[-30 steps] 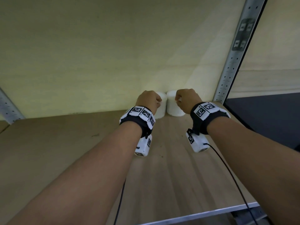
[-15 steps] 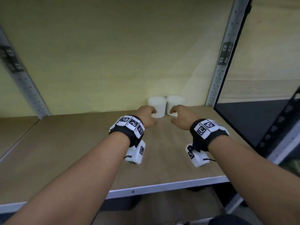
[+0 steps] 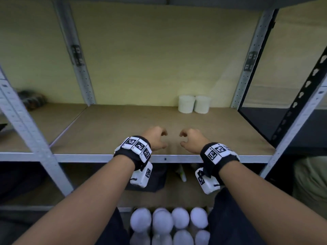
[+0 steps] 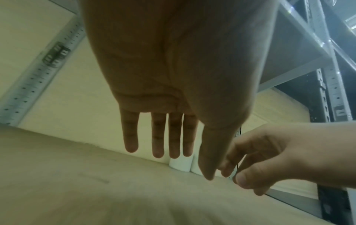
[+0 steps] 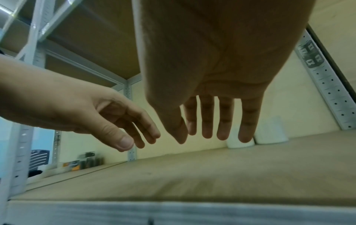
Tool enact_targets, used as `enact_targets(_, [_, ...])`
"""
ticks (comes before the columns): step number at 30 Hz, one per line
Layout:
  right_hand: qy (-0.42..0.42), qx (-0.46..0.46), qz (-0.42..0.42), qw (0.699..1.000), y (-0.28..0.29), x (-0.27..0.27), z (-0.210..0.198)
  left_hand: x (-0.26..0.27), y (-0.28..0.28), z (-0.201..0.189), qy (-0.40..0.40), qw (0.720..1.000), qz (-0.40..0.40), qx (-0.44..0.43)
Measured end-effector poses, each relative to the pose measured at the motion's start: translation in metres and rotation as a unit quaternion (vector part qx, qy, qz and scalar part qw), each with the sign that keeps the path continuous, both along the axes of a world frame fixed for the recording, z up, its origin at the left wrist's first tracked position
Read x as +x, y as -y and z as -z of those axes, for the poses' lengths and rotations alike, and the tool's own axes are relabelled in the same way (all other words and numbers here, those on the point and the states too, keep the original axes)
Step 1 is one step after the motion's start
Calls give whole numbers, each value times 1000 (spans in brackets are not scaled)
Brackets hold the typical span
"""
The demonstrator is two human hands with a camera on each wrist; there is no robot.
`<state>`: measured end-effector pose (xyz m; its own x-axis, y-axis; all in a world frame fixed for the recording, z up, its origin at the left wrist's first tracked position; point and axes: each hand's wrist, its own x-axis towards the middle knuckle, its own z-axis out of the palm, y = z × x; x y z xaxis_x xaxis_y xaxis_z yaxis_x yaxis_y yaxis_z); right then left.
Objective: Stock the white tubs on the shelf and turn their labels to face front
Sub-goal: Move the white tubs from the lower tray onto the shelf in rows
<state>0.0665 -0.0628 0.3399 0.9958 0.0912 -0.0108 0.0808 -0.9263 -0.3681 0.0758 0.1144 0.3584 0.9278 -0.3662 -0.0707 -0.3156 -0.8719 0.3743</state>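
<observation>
Two tubs [image 3: 185, 104] [image 3: 202, 104] stand touching at the back of the shelf [image 3: 109, 128], right of centre in the head view, near the right rear post [image 3: 247, 68]. Their labels cannot be made out. The left hand [image 3: 155, 139] and right hand [image 3: 192, 140] hover over the shelf's front edge, fingers loosely spread, holding nothing, well apart from the tubs. More tubs [image 3: 168, 225], blurred, fill the bottom centre. A dark, unclear bundle [image 3: 31, 100] lies at far left.

Any labels on the two white tubs [image 3: 194, 104] at the shelf's back are too small to make out. White rounded tops [image 3: 169, 225] at the head view's bottom edge are blurred and cut off. A dark heap [image 3: 31, 99] at far left is blurred.
</observation>
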Motion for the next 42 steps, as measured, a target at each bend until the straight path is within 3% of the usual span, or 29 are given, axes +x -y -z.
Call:
enact_targets(9, [-30, 3, -31, 999, -37, -49, 59, -51, -38, 61, -61, 998, -15, 20])
enact_targets(20, [-180, -36, -84, 979, -60, -70, 187, -70, -40, 192, -187, 978, -47, 79])
enact_targets(25, [-234, -58, -68, 968, -64, -69, 236, -72, -43, 244, -257, 959, -59, 102])
enact_targets(32, [-277, -112, -87, 950, -71, -68, 284, -71, -50, 304, -242, 958, -73, 138])
enact_targets(42, [-328, -109, -77, 935, -77, -72, 325, -71, -42, 330, -251, 947, -69, 186])
